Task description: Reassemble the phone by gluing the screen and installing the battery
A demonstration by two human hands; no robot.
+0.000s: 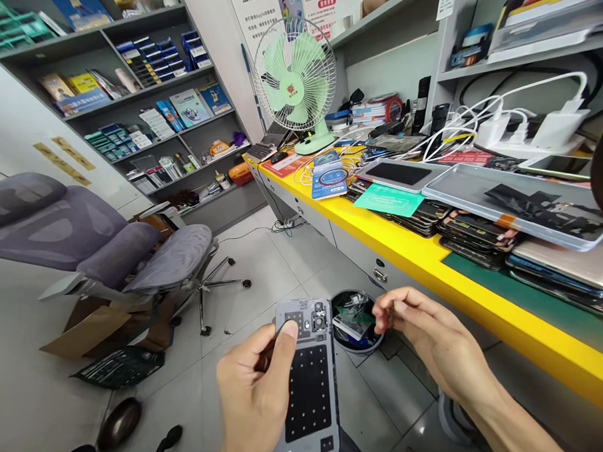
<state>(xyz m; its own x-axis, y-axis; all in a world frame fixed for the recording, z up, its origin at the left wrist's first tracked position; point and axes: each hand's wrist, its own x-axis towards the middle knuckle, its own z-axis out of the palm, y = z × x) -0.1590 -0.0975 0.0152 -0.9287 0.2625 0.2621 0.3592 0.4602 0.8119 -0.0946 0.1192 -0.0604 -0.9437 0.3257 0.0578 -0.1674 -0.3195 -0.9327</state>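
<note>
My left hand (258,388) grips a grey phone back cover (309,339) by its left side, thumb pressed on the upper part. A black pad dotted with small light spots covers much of the cover's face, and camera openings show at its top right. To the right, my right hand (436,333) hovers near the rim of a round waste bin (359,347), apart from the cover. Its fingers are drawn together, and whatever may be between the fingertips is too small to make out. Packaging and scraps fill the bin.
A yellow-edged workbench (382,242) runs along the right, with stacked phones (416,217), a grey tray (525,196), white chargers (512,130) and a green fan (295,86). On the left stand a mesh office chair (117,241) and a cardboard box (86,332). Shelves (141,106) line the back wall.
</note>
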